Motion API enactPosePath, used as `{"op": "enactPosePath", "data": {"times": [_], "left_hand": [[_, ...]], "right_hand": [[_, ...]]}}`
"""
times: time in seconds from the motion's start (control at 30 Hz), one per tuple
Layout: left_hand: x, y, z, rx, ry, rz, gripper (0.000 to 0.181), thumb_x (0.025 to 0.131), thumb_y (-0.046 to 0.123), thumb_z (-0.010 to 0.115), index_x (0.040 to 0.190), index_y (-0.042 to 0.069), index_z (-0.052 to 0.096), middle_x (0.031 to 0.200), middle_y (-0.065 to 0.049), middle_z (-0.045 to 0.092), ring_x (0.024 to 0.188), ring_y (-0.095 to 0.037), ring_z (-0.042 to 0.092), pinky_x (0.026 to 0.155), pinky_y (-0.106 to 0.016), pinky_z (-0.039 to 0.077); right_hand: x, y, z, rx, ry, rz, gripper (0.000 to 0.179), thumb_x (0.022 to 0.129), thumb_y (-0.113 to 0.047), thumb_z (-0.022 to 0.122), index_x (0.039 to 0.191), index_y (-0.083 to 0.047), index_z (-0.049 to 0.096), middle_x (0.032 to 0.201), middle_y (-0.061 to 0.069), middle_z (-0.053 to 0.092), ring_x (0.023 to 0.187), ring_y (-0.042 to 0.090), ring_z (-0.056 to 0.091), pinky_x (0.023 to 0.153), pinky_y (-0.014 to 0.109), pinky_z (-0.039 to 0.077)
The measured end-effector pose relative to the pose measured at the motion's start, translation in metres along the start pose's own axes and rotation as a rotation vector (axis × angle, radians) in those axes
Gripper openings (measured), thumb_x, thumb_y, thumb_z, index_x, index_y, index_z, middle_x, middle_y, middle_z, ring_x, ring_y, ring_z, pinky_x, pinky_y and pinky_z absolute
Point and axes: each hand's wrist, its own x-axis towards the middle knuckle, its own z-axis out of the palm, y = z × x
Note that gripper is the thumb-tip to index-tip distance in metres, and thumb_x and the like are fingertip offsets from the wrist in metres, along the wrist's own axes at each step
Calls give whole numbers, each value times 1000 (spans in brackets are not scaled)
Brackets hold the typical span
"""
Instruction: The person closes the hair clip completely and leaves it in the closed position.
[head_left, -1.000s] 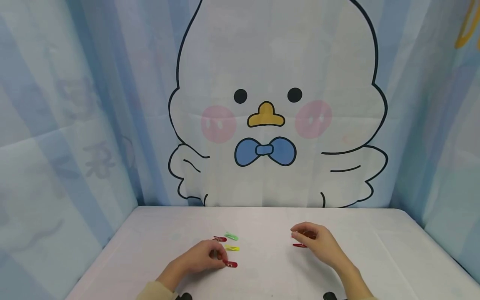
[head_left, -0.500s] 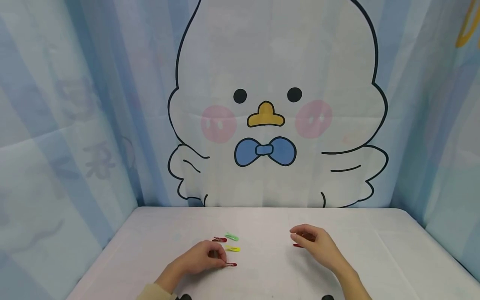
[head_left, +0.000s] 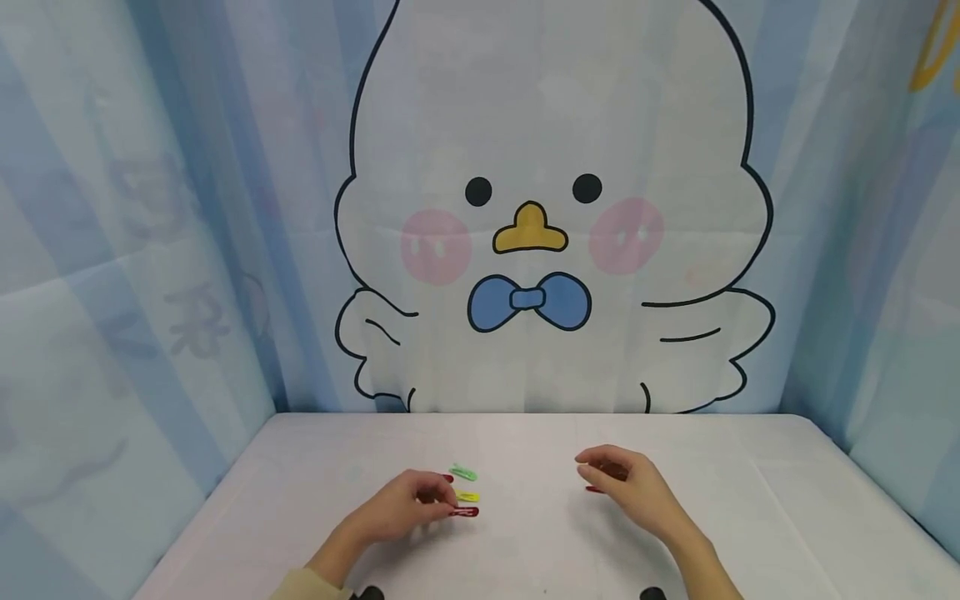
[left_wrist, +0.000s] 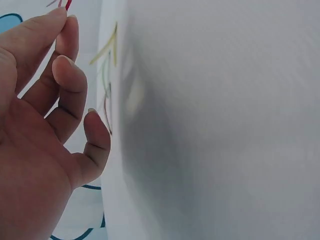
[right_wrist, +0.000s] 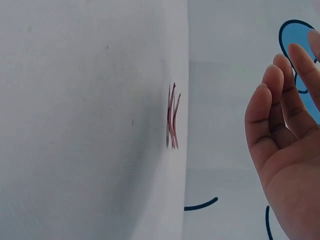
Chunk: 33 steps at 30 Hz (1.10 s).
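Note:
Between thumb and index finger, my left hand (head_left: 401, 507) pinches the end of a red snap hair clip (head_left: 467, 512). Only a bit of that clip (left_wrist: 68, 4) shows at the top edge of the left wrist view. Just past it on the table lie a yellow hair clip (head_left: 469, 497), a green one (head_left: 463, 472) and another red one (head_left: 448, 478), partly behind my fingers. My right hand (head_left: 628, 485) hovers with loosely bent fingers, thumb and index apart, and I see nothing held. Beneath it lie several red hair clips (right_wrist: 172, 122), mostly hidden in the head view.
The clips lie on a white-covered table (head_left: 525, 558). A cloth backdrop (head_left: 525, 367) with a cartoon bird rises behind its far edge, and blue-and-white cloth hangs at both sides. Table surface separates the two groups of clips.
My left hand has carried the red hair clip up and slightly forward, toward the yellow one, tilting it on the way. My right hand has barely moved.

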Motion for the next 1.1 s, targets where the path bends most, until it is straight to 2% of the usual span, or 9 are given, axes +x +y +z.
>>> {"op": "enactPosePath", "data": {"times": [0.13, 0.27, 0.43, 0.7, 1.1], "left_hand": [[1, 7, 2, -7, 25, 8, 2, 93, 8, 71, 94, 10, 71, 88, 3, 63, 79, -18, 52, 64, -26, 41], [1, 12, 5, -43, 50, 33, 3, 94, 9, 71, 96, 9, 71, 88, 2, 65, 78, -17, 53, 64, -26, 42], [5, 17, 11, -90, 111, 76, 4, 94, 9, 71, 98, 9, 72, 89, 1, 66, 78, -17, 55, 64, -25, 44], [9, 27, 21, -182, 208, 88, 6, 96, 11, 69, 100, 7, 71, 92, -2, 68, 81, -18, 57, 68, -25, 47], [22, 43, 37, -242, 260, 135, 7, 97, 12, 68, 101, 7, 72, 94, -3, 68, 82, -19, 58, 70, -28, 48]], "right_hand": [[-1, -4, 2, -5, -3, -4, 28, 96, -21, 72, 114, 0, 69, 103, 10, 67, 96, 38, 66, 81, 35, 57], [-2, -9, 3, -32, -2, 0, 29, 95, -23, 72, 114, -2, 70, 98, 8, 66, 91, 32, 67, 80, 33, 57], [-3, -13, 5, -67, 0, -5, 26, 95, -25, 73, 113, -6, 71, 94, 5, 65, 85, 30, 66, 74, 30, 53], [-4, -20, 13, -103, -7, -26, 23, 94, -25, 73, 111, -10, 73, 93, 1, 66, 79, 16, 60, 69, 28, 50], [-5, -29, 22, -115, -6, -76, 19, 93, -24, 75, 108, -13, 73, 93, -3, 67, 81, 15, 61, 72, 28, 51]]}}
